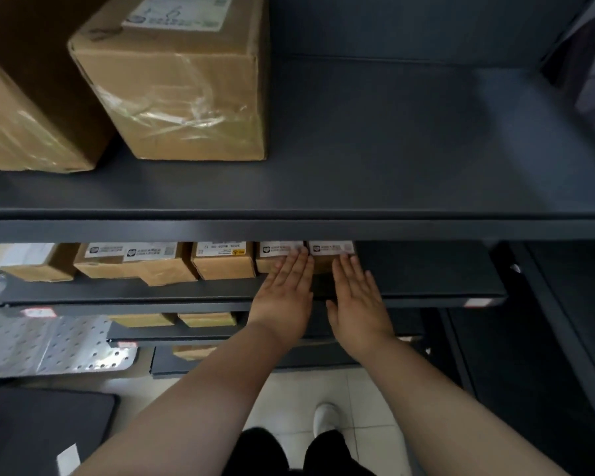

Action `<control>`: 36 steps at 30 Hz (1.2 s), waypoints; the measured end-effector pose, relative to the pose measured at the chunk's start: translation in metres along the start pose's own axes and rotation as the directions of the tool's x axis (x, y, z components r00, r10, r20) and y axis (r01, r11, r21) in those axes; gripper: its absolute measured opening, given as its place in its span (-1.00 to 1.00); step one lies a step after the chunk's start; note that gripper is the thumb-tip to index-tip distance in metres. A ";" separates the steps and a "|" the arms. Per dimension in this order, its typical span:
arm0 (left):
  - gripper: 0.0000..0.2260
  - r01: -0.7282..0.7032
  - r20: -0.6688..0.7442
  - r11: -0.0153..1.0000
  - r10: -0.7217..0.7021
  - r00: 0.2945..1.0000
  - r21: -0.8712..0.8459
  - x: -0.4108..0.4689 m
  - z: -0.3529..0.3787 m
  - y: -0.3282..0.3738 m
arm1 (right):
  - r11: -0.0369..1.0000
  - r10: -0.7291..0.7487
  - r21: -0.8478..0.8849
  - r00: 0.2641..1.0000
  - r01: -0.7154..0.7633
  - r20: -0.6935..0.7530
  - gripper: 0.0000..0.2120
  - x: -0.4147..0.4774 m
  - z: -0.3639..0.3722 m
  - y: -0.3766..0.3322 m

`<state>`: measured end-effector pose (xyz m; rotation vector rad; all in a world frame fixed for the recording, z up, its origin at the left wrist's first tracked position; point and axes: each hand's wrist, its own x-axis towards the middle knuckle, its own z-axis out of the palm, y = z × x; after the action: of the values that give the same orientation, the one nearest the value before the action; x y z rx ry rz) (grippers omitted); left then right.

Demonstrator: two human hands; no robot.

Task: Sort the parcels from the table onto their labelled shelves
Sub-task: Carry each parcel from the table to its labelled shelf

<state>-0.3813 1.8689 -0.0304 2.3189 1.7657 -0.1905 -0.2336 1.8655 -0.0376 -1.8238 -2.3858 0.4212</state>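
Fingers of the left hand [284,297] are laid flat and straight against a small parcel [269,262]. The right hand [358,304], likewise flat, is pressed to the neighbouring parcel [323,265]. Both are seated at the row's right end on the second shelf [426,273].

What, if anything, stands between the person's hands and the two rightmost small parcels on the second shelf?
Nothing visible. The left hand lies with straight fingers on one small parcel, and the right hand on the next parcel. The upper shelf hides the space behind them.
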 end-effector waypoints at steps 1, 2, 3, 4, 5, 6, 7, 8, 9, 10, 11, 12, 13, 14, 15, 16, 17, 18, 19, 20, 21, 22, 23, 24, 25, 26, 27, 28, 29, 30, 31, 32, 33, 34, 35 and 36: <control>-0.48 -0.030 0.005 1.000 0.030 1.000 0.001 -0.004 0.002 0.001 | 1.000 0.016 0.004 1.000 -0.016 0.001 -0.36 -0.008 0.003 -0.004; -0.49 -0.064 0.014 0.998 0.064 0.998 -0.001 -0.008 0.003 0.002 | 0.999 0.038 0.013 0.999 -0.038 -0.001 -0.37 -0.016 0.006 -0.008; -0.49 -0.104 0.024 0.995 0.104 0.994 0.000 -0.012 0.005 0.003 | 0.997 0.070 0.020 0.998 -0.069 -0.007 -0.37 -0.025 0.008 -0.012; -0.49 -0.151 0.033 0.988 0.151 0.988 0.008 -0.017 0.007 0.003 | 0.993 0.112 0.021 0.993 -0.112 -0.018 -0.37 -0.035 0.010 -0.016; -0.49 -0.202 0.041 0.979 0.201 0.979 0.020 -0.022 0.008 0.004 | 0.987 0.159 0.024 0.987 -0.158 -0.032 -0.38 -0.046 0.012 -0.021; -0.49 -0.252 0.053 0.967 0.250 0.967 0.032 -0.027 0.010 0.004 | 0.978 0.207 0.037 0.977 -0.205 -0.045 -0.39 -0.056 0.014 -0.026; -0.49 -0.296 0.063 0.954 0.294 0.954 0.043 -0.032 0.011 0.004 | 0.964 0.264 0.055 0.963 -0.261 -0.060 -0.39 -0.068 0.015 -0.032; -0.48 -0.337 0.070 0.940 0.333 0.940 0.055 -0.036 0.012 0.005 | 0.944 0.328 0.076 0.941 -0.323 -0.085 -0.37 -0.080 0.018 -0.037; -0.48 -0.378 0.071 0.923 0.374 0.925 0.069 -0.039 0.012 0.006 | 0.923 0.384 0.089 0.916 -0.376 -0.117 -0.32 -0.092 0.022 -0.042; -0.49 -0.420 0.071 0.903 0.415 0.907 0.087 -0.043 0.012 0.009 | 0.906 0.423 0.080 0.895 -0.415 -0.142 -0.31 -0.106 0.025 -0.045; -0.49 -0.457 0.070 0.883 0.452 0.889 0.103 -0.046 0.011 0.014 | 0.887 0.462 0.072 0.870 -0.456 -0.171 -0.35 -0.120 0.025 -0.049; -0.49 -0.489 0.067 0.865 0.484 0.872 0.113 -0.051 0.011 0.020 | 0.866 0.498 0.068 0.845 -0.495 -0.196 -0.39 -0.135 0.024 -0.051; -0.50 -0.517 0.063 0.848 0.513 0.856 0.117 -0.057 0.010 0.028 | 0.843 0.534 0.067 0.818 -0.533 -0.213 -0.42 -0.152 0.021 -0.054; -0.50 -0.549 0.057 0.827 0.546 0.836 0.122 -0.064 0.009 0.038 | 0.819 0.571 0.082 0.790 -0.568 -0.223 -0.42 -0.169 0.018 -0.055; -0.49 -0.591 0.053 0.797 0.589 0.806 0.127 -0.072 0.008 0.049 | 0.786 0.616 0.108 0.756 -0.609 -0.219 -0.41 -0.187 0.014 -0.057; -0.49 -0.641 0.050 0.756 0.641 0.766 0.133 -0.082 0.007 0.061 | 0.747 0.661 0.122 0.714 -0.653 -0.231 -0.40 -0.207 0.010 -0.059; -0.49 -0.693 0.047 0.707 0.695 0.718 0.141 -0.093 0.006 0.074 | 0.707 0.702 0.132 0.666 -0.695 -0.251 -0.40 -0.226 0.007 -0.062; -0.49 -0.742 0.042 0.654 0.745 0.665 0.148 -0.104 0.005 0.087 | 0.664 0.741 0.145 0.618 -0.734 -0.263 -0.40 -0.245 0.004 -0.064; -0.49 -0.784 0.041 0.601 0.789 0.613 0.154 -0.115 0.005 0.102 | 0.616 0.779 0.162 0.567 -0.771 -0.268 -0.40 -0.265 0.002 -0.066; -0.48 -0.820 0.046 0.548 0.826 0.562 0.162 -0.128 0.005 0.116 | 0.570 0.812 0.174 0.517 -0.803 -0.272 -0.40 -0.285 0.001 -0.068; -0.48 -0.852 0.049 0.495 0.859 0.509 0.171 -0.141 0.006 0.132 | 0.519 0.843 0.187 0.462 -0.834 -0.277 -0.40 -0.307 -0.001 -0.071; -0.48 -0.880 0.054 0.440 0.888 0.456 0.180 -0.156 0.008 0.148 | 0.468 0.869 0.200 0.408 -0.861 -0.281 -0.39 -0.330 -0.001 -0.074; -0.48 -0.903 0.063 0.386 0.913 0.404 0.191 -0.172 0.009 0.163 | 0.418 0.891 0.219 0.351 -0.881 -0.290 -0.39 -0.352 -0.002 -0.078; -0.49 -0.922 0.072 0.333 0.933 0.352 0.197 -0.190 0.011 0.177 | 0.369 0.908 0.241 0.293 -0.898 -0.300 -0.39 -0.376 -0.001 -0.084; -0.49 -0.943 0.079 0.262 0.956 0.283 0.203 -0.214 0.015 0.197 | 0.313 0.920 0.263 0.222 -0.913 -0.324 -0.39 -0.407 0.001 -0.092; -0.49 -0.955 0.079 0.214 0.969 0.234 0.206 -0.230 0.017 0.209 | 0.273 0.928 0.278 0.175 -0.921 -0.330 -0.39 -0.428 0.002 -0.098; -0.49 -0.962 0.083 0.174 0.977 0.195 0.210 -0.247 0.020 0.220 | 0.230 0.935 0.286 0.130 -0.930 -0.330 -0.39 -0.450 0.005 -0.104; -0.49 -0.972 0.093 0.116 0.986 0.137 0.205 -0.272 0.024 0.237 | 0.161 0.944 0.298 0.059 -0.941 -0.325 -0.39 -0.481 0.008 -0.115; -0.49 -0.978 0.101 0.058 0.992 0.079 0.200 -0.298 0.030 0.251 | 0.090 0.949 0.312 -0.014 -0.946 -0.316 -0.39 -0.511 0.011 -0.127; -0.49 -0.981 0.105 0.008 0.994 0.028 0.192 -0.325 0.036 0.265 | 0.023 0.948 0.328 -0.084 -0.944 -0.308 -0.39 -0.541 0.014 -0.140; -0.49 -0.982 0.104 -0.042 0.994 -0.023 0.182 -0.354 0.042 0.277 | -0.039 0.940 0.346 -0.152 -0.938 -0.306 -0.39 -0.572 0.017 -0.155; -0.48 -0.981 0.102 -0.092 0.992 -0.075 0.171 -0.385 0.048 0.289 | -0.100 0.929 0.357 -0.215 -0.929 -0.299 -0.39 -0.603 0.023 -0.172; -0.48 -0.978 0.100 -0.140 0.987 -0.125 0.153 -0.416 0.054 0.299 | -0.156 0.918 0.362 -0.270 -0.919 -0.290 -0.39 -0.632 0.028 -0.188; -0.48 -0.973 0.103 -0.187 0.979 -0.174 0.134 -0.449 0.062 0.306 | -0.208 0.906 0.367 -0.320 -0.907 -0.279 -0.39 -0.661 0.033 -0.206; -0.48 -0.965 0.115 -0.234 0.968 -0.221 0.117 -0.483 0.071 0.313 | -0.257 0.889 0.375 -0.370 -0.891 -0.271 -0.38 -0.689 0.040 -0.225; -0.47 -0.954 0.128 -0.281 0.955 -0.267 0.103 -0.517 0.080 0.318 | -0.303 0.868 0.389 -0.421 -0.870 -0.264 -0.38 -0.716 0.047 -0.244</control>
<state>-0.2126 1.2853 0.0437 2.9236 -0.8300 0.0043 -0.2763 1.1134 0.0445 -2.9184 0.2209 -0.0842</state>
